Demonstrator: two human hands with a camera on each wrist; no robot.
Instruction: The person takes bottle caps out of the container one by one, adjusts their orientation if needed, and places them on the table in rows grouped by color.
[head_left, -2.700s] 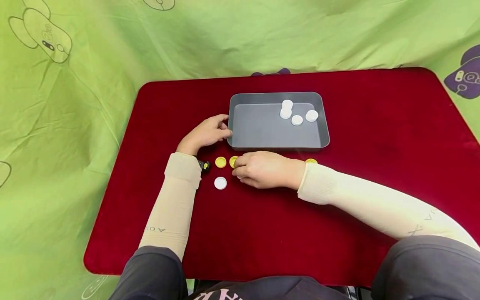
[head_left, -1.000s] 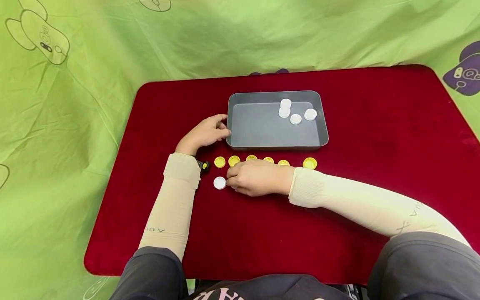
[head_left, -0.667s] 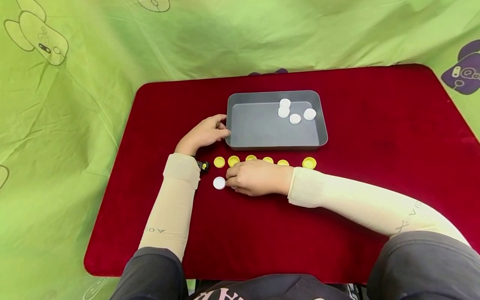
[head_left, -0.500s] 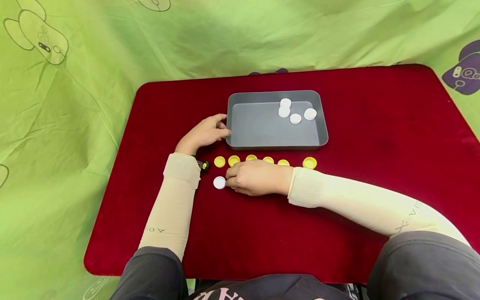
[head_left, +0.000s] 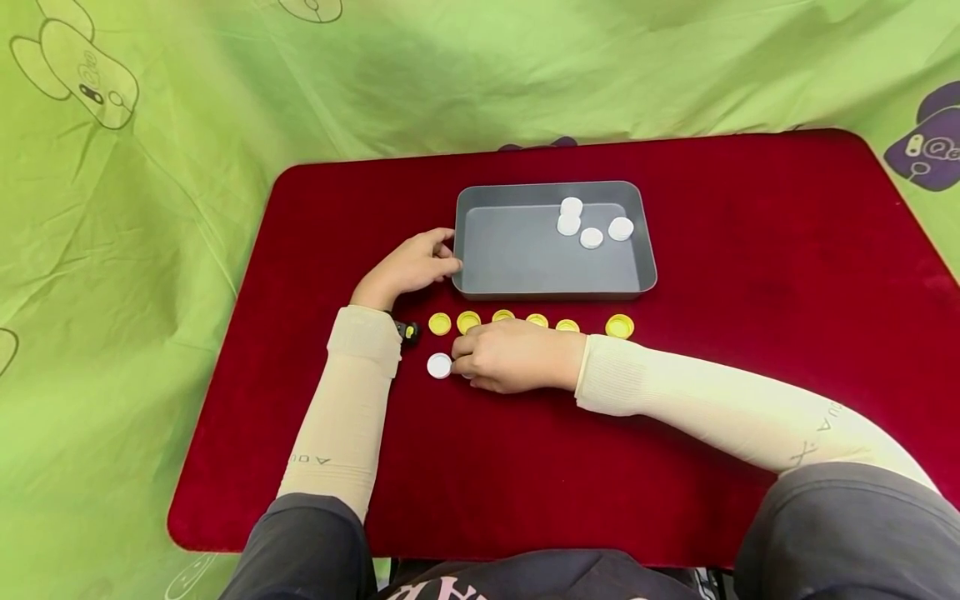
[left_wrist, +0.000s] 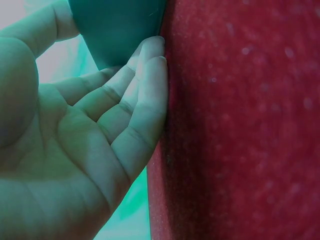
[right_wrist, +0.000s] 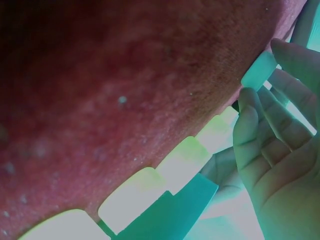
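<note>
My right hand (head_left: 513,356) pinches a white bottle cap (right_wrist: 260,71) between thumb and fingers, low over the table. In the head view that hand hides most of this cap. Just left of it lies another white cap (head_left: 439,366), hollow side up. Behind the right hand runs a row of several yellow bottle caps (head_left: 439,324), some partly covered by the hand. My left hand (head_left: 411,268) rests its thumb and fingertips against the left wall of a grey rectangular tray (head_left: 553,296). Several white caps (head_left: 592,238) are inside the tray, toward its right.
A red cloth (head_left: 570,467) covers the table. Green printed fabric (head_left: 420,83) hangs behind and to the left. A small black device (head_left: 408,332) shows at the left wrist, beside the yellow row.
Since the oldest frame, my right hand has shifted slightly left and toward me with the white cap, close to the other one. Over the last second it has stayed put. The left hand has not moved.
</note>
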